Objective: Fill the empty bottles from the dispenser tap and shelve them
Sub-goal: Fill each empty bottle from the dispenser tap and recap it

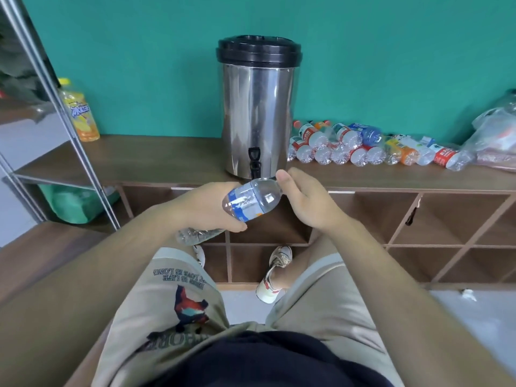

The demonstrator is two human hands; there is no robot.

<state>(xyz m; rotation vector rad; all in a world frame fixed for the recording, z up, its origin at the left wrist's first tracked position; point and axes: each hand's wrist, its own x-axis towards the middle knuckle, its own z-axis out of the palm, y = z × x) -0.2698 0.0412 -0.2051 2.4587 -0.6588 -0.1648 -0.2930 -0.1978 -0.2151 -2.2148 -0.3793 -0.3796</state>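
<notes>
Tilted bottle (251, 199) mid-frame, just under the dispenser tap (254, 160). Fingers of left hand (206, 203) wrapped round its body; right hand (310, 203) fingers pinch the neck end. Empty bottles (349, 148) piled centre-right on worktop (167, 157).

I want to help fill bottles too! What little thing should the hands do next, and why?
Probably twist the top off. The left hand grips the bottle tilted, and the right hand pinches its neck, near the tap. The mouth is hidden, so I cannot tell whether a cap is on; it must be open before filling.
</notes>
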